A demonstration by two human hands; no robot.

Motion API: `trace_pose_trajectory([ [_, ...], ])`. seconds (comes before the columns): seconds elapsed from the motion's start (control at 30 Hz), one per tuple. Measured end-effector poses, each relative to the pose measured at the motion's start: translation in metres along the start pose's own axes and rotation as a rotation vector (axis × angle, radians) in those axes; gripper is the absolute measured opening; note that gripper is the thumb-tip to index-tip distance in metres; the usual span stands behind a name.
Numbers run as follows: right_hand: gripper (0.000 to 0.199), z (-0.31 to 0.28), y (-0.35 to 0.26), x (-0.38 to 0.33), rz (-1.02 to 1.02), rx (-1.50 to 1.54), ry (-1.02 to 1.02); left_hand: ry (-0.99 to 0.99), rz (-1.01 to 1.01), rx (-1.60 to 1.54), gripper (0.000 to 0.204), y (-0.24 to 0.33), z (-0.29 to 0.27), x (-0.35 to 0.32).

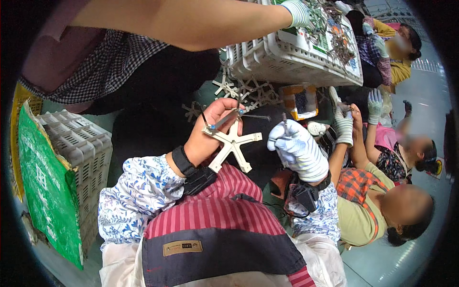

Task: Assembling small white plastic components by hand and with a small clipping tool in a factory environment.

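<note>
My bare left hand [210, 131] grips a cream star-shaped plastic frame [233, 146] with several arms, together with thin metal wire pieces [224, 119] pinched at its top. My right hand [299, 148], in a white knitted glove, is curled shut around a small thin metal piece [284, 119] just right of the frame. Both wrists carry black bands. A striped red and dark apron [215, 225] covers my lap below.
A white slatted crate [296, 52] filled with metal pieces stands ahead, with more star frames [244, 88] piled below it. Another person's arm [191, 21] reaches across the top. Several seated people with gloved hands [363, 115] work at right. A second crate and green bag [48, 182] sit at left.
</note>
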State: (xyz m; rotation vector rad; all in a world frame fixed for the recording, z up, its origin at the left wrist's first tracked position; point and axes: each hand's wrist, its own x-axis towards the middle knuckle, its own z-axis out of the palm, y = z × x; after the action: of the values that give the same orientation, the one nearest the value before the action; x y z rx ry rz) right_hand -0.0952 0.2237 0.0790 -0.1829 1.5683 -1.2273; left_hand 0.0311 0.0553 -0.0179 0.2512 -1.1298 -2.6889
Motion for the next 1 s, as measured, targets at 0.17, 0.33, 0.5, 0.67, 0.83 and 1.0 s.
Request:
trace_pose_trajectory([
  [0.17, 0.026, 0.014, 0.012, -0.007, -0.040, 0.072, 0.036, -0.033, 0.060, 0.019, 0.026, -0.002, 0.002, -0.002],
  [0.33, 0.029, 0.022, 0.011, -0.011, -0.033, 0.034, 0.052, -0.067, 0.048, 0.045, 0.024, 0.004, 0.006, -0.005],
  [0.5, 0.032, 0.022, 0.015, -0.007, -0.025, 0.042, 0.008, -0.059, 0.063, -0.006, 0.022, 0.003, 0.004, -0.007],
  [0.67, 0.031, 0.024, 0.019, -0.002, -0.093, 0.006, 0.005, -0.050, 0.051, 0.023, 0.022, 0.006, 0.000, -0.007],
  [0.83, 0.032, 0.030, 0.006, -0.005, -0.097, -0.081, -0.002, -0.057, 0.065, 0.114, 0.021, 0.014, -0.001, -0.007],
  [1.0, 0.034, 0.026, 0.011, 0.001, -0.117, -0.121, -0.019, -0.069, 0.116, 0.175, 0.020, 0.012, -0.002, -0.007],
])
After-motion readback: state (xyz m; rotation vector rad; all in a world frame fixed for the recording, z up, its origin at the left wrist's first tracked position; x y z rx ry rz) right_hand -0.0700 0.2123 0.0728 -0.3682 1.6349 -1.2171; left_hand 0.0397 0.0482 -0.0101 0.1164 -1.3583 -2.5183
